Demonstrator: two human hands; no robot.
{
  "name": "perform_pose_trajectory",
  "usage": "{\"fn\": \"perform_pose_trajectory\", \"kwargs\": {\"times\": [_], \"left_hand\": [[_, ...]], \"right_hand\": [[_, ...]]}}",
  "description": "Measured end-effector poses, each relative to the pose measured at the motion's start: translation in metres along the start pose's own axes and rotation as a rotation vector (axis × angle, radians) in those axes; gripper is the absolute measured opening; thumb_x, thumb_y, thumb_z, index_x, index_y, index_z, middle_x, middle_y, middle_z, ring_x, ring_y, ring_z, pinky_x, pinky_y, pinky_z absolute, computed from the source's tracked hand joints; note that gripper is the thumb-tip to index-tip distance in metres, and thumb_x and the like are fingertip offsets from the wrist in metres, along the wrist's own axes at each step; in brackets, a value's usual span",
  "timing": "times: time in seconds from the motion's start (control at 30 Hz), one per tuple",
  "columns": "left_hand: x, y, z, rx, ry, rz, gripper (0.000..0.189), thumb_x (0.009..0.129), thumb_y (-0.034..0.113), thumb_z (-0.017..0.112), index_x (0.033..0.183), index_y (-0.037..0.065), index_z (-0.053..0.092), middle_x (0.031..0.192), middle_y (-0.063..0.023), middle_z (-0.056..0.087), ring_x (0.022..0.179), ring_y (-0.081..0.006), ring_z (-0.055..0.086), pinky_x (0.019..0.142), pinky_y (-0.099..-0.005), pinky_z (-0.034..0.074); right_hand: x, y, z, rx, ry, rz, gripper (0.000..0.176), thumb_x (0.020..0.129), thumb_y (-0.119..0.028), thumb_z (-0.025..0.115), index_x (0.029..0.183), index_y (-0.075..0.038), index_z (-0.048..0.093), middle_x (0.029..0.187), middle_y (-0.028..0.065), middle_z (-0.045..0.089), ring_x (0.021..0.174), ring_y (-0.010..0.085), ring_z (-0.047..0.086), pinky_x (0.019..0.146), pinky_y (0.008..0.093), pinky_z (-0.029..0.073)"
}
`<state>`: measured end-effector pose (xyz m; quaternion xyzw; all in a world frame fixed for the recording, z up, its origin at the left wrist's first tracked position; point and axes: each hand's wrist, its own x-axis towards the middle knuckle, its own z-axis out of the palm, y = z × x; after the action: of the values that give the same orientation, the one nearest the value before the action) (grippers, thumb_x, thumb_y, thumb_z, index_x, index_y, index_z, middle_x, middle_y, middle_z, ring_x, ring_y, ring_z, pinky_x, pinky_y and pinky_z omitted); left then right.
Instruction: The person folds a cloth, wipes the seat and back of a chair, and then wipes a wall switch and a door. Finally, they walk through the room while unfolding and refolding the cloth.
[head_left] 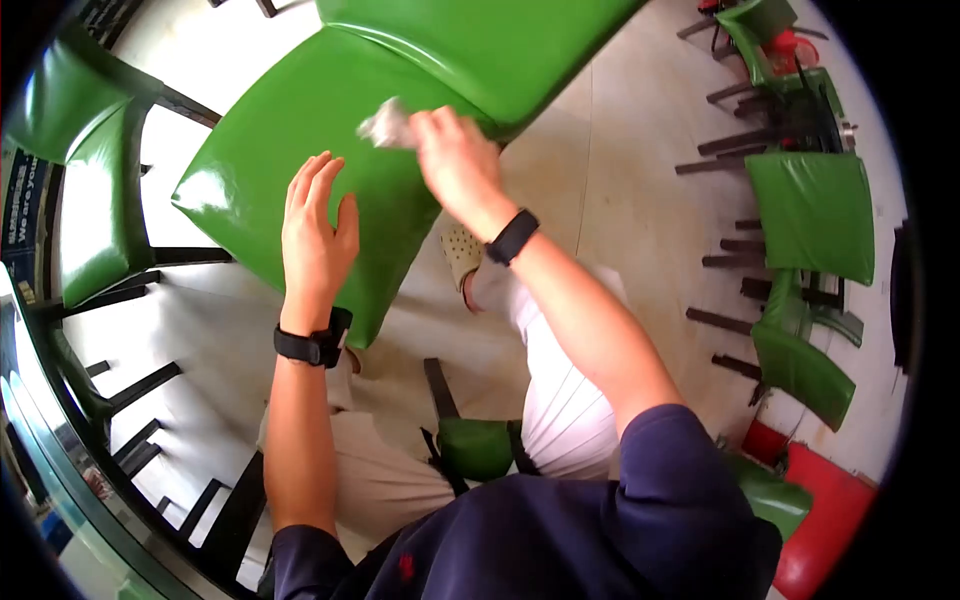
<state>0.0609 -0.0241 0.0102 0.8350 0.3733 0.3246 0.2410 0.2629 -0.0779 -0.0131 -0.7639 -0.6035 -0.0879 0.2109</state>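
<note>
A crumpled white cloth or tissue (385, 125) sticks out from the fingers of my right hand (455, 160), which is closed around it. Below it lies the glossy green padded seat (290, 110) of a chair, whose green backrest (480, 50) rises beyond a seam. My left hand (318, 225) is over the near part of the seat, fingers stretched upward and thumb apart, with nothing in it. Both wrists carry black bands.
Green chairs with dark legs stand at the left (105, 190) and along the right wall (810, 215). A glass-edged counter (70, 500) runs along the lower left. Red furniture (825, 510) sits at the lower right. My beige clog (461, 252) rests on the pale floor.
</note>
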Motion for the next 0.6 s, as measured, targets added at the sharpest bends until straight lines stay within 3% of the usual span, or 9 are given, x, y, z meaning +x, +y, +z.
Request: {"fn": "perform_pose_trajectory", "kwargs": {"times": [0.13, 0.2, 0.27, 0.33, 0.43, 0.53, 0.6], "left_hand": [[-0.006, -0.01, -0.005, 0.159, -0.021, 0.106, 0.052, 0.088, 0.0, 0.067, 0.138, 0.001, 0.056, 0.144, -0.0176, 0.056, 0.138, -0.0367, 0.048, 0.113, -0.0444, 0.042], [-0.01, -0.023, -0.009, 0.169, -0.021, 0.061, 0.055, 0.085, -0.002, 0.068, 0.139, 0.0, 0.055, 0.142, -0.0178, 0.057, 0.136, -0.0365, 0.051, 0.113, -0.0445, 0.041], [-0.01, -0.04, -0.017, 0.068, -0.016, -0.105, 0.053, 0.085, 0.002, 0.068, 0.137, 0.0, 0.057, 0.136, -0.0181, 0.061, 0.135, -0.0356, 0.051, 0.112, -0.0471, 0.04], [-0.012, -0.044, -0.03, 0.128, -0.018, -0.152, 0.049, 0.084, 0.003, 0.071, 0.132, 0.002, 0.061, 0.13, -0.0143, 0.065, 0.13, -0.0325, 0.055, 0.107, -0.0449, 0.042], [-0.013, -0.047, -0.035, 0.181, -0.026, -0.101, 0.04, 0.082, 0.006, 0.073, 0.122, 0.007, 0.066, 0.125, -0.0102, 0.067, 0.121, -0.0323, 0.059, 0.104, -0.0427, 0.043], [-0.012, -0.049, -0.023, 0.255, 0.028, 0.02, 0.039, 0.082, 0.005, 0.072, 0.12, 0.006, 0.067, 0.123, -0.0112, 0.068, 0.117, -0.0329, 0.06, 0.103, -0.0436, 0.044], [-0.009, -0.048, -0.018, 0.181, 0.046, 0.015, 0.033, 0.079, 0.003, 0.07, 0.112, 0.005, 0.069, 0.114, -0.0116, 0.069, 0.111, -0.0332, 0.062, 0.099, -0.0436, 0.046]], "right_hand": [[0.008, -0.054, 0.017, 0.208, 0.027, -0.322, 0.015, 0.092, -0.012, 0.058, 0.106, -0.009, 0.064, 0.105, 0.0068, 0.067, 0.102, 0.0274, 0.066, 0.084, 0.0411, 0.057], [0.012, -0.072, 0.027, 0.229, -0.081, -0.332, 0.017, 0.092, -0.012, 0.058, 0.107, -0.009, 0.066, 0.109, 0.006, 0.068, 0.105, 0.0261, 0.066, 0.084, 0.0408, 0.056], [0.018, -0.079, 0.027, 0.292, -0.076, -0.321, 0.018, 0.092, -0.011, 0.058, 0.107, -0.009, 0.066, 0.111, 0.0055, 0.069, 0.105, 0.0257, 0.066, 0.085, 0.0406, 0.056], [0.019, -0.085, 0.029, 0.357, -0.079, -0.312, 0.018, 0.091, -0.011, 0.058, 0.108, -0.009, 0.067, 0.113, 0.0051, 0.069, 0.106, 0.0254, 0.065, 0.085, 0.0403, 0.055], [0.021, -0.083, 0.031, 0.361, 0.06, -0.412, 0.018, 0.09, -0.008, 0.057, 0.105, -0.01, 0.067, 0.105, 0.0052, 0.072, 0.103, 0.027, 0.067, 0.087, 0.0404, 0.054], [0.02, -0.072, 0.032, 0.379, -0.033, -0.358, 0.02, 0.088, -0.006, 0.058, 0.106, -0.009, 0.067, 0.101, 0.0062, 0.072, 0.102, 0.0276, 0.067, 0.087, 0.0407, 0.054], [0.015, -0.069, 0.03, 0.414, -0.089, -0.347, 0.02, 0.086, -0.004, 0.06, 0.104, -0.009, 0.067, 0.099, 0.0075, 0.072, 0.101, 0.0287, 0.067, 0.087, 0.0412, 0.054]]}}
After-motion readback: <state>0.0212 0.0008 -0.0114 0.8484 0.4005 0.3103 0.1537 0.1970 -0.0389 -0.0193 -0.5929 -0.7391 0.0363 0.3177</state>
